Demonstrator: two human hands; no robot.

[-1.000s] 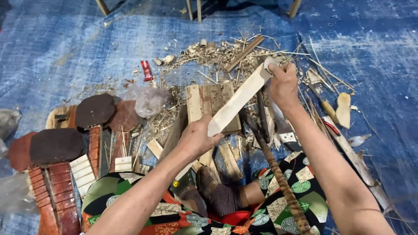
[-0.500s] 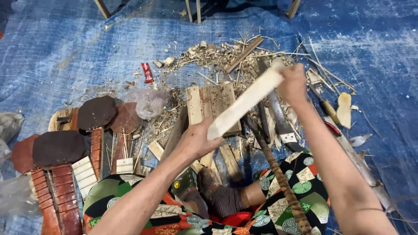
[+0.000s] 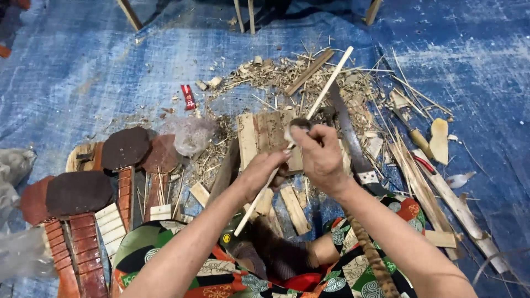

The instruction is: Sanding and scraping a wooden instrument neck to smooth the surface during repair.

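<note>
Head view: we note a thin pale wood strip (image 3: 301, 135) held edge-on at centre, running from near-left to far-right above the chopping block (image 3: 264, 135). Left hand (image 3: 262, 172) closed on its lower-mid part; right hand (image 3: 319, 157) closed around it just above. Long knife (image 3: 349, 135) lies right of block. Est. light, stiff, splintery; best held mid-length w/ both hands.

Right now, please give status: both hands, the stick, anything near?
Left hand and right hand both grip the pale wooden slat, edge-on, over the wood block. Large blade lies just right.
</note>
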